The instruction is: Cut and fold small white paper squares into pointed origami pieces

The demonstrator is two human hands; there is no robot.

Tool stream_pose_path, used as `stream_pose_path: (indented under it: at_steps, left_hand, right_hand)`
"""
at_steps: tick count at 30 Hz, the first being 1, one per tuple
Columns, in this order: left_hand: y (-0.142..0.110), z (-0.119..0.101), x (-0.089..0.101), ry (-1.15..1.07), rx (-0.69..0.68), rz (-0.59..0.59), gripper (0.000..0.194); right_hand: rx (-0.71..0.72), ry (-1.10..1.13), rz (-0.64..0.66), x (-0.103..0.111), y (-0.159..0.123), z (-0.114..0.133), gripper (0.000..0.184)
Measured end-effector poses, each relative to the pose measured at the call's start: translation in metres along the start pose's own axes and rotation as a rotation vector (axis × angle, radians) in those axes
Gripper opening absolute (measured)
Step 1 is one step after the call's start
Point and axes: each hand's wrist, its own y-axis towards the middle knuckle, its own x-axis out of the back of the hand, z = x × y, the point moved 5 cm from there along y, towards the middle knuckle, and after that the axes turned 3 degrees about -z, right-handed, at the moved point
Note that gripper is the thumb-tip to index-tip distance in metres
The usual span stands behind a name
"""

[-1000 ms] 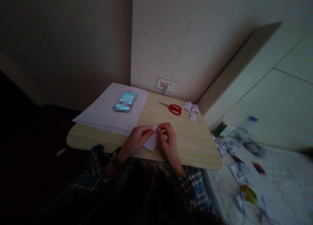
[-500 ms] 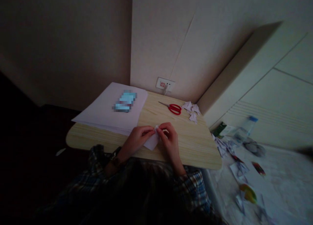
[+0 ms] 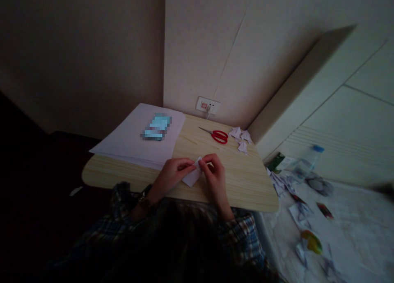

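A small folded piece of white paper (image 3: 191, 177) is pinched between both hands above the front of the wooden table (image 3: 246, 184). My left hand (image 3: 174, 173) grips its left side with thumb and forefinger. On the other side, my right hand (image 3: 214, 170) pinches the paper near its top corner. Beyond the hands lies a pair of scissors with red handles (image 3: 219, 136), its blades pointing left. Several folded white paper shapes (image 3: 243, 146) rest to the right of the scissors. The finer folds in the held paper are too small to make out.
Large white paper sheets (image 3: 132, 139) cover the table's left part, with a blurred-out phone-like device (image 3: 156, 127) on top. A wall socket (image 3: 208, 105) holds a plug. On the bed (image 3: 353, 225) at right are a clear bottle (image 3: 310, 162) and scattered papers (image 3: 300, 215).
The paper has tilted and shifted slightly, and its top edge now shows more between the fingertips. Both hands remain pinched on it in nearly the same place.
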Motion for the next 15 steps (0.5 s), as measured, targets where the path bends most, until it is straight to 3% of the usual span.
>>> stream_pose_path:
  at_steps: [6,15]
  left_hand:
    - [-0.001,-0.003,0.003,0.015,-0.005,-0.045,0.031]
    - [-0.003,-0.010,0.019,0.023,-0.036,-0.255,0.022]
  right_hand:
    - [-0.004,0.004,0.038,0.001,0.000,-0.003,0.023]
    - [-0.054,-0.005,0.172,-0.005,-0.002,-0.013,0.020]
